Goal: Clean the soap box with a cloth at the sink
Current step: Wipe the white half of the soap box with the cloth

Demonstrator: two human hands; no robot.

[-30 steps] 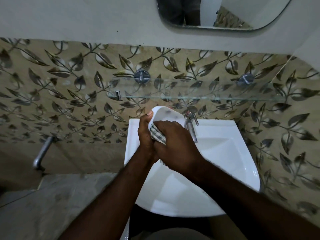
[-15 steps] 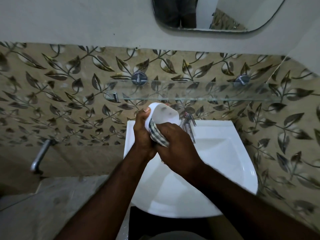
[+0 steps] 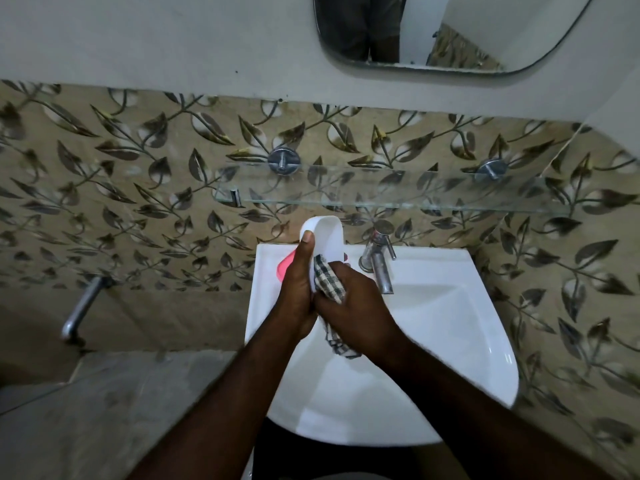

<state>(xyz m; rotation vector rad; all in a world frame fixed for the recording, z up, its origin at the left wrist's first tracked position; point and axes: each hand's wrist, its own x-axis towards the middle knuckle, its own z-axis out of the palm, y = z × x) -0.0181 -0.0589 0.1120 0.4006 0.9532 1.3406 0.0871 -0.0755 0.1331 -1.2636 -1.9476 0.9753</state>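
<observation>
- The white oval plastic soap box (image 3: 327, 237) is held up on its end by the left hand (image 3: 298, 289), a little above the middle of the frame, over the back edge of the white sink (image 3: 450, 327).
- The left hand is wrapped tight around the box's left side, with the thumb pressed on its top rim — this is likely done so the box cannot slip while it is rubbed.
- The checked black-and-white cloth (image 3: 329, 282) is bunched up in the right hand (image 3: 356, 306), which is closed around it, and it is pressed against the lower part of the box.
- A loose end of the cloth hangs down below the hands, over the sink bowl.
- The open side of the box seems to be turned toward the cloth, so the inside can be wiped.
- Something pink (image 3: 285, 268) can be seen just behind the left hand, on the upper left part of the sink — what it is cannot be told.
- The shiny metal tap (image 3: 379, 261) stands just right of the hands, close enough to be bumped by the right hand.
- A clear glass shelf (image 3: 398, 197) is fixed on the leaf-pattern wall above, and it looks near the top of the box.
- A mirror (image 3: 450, 32) is seen at the upper right of the frame, and a metal pipe (image 3: 85, 306) at the left, well apart from the work.
</observation>
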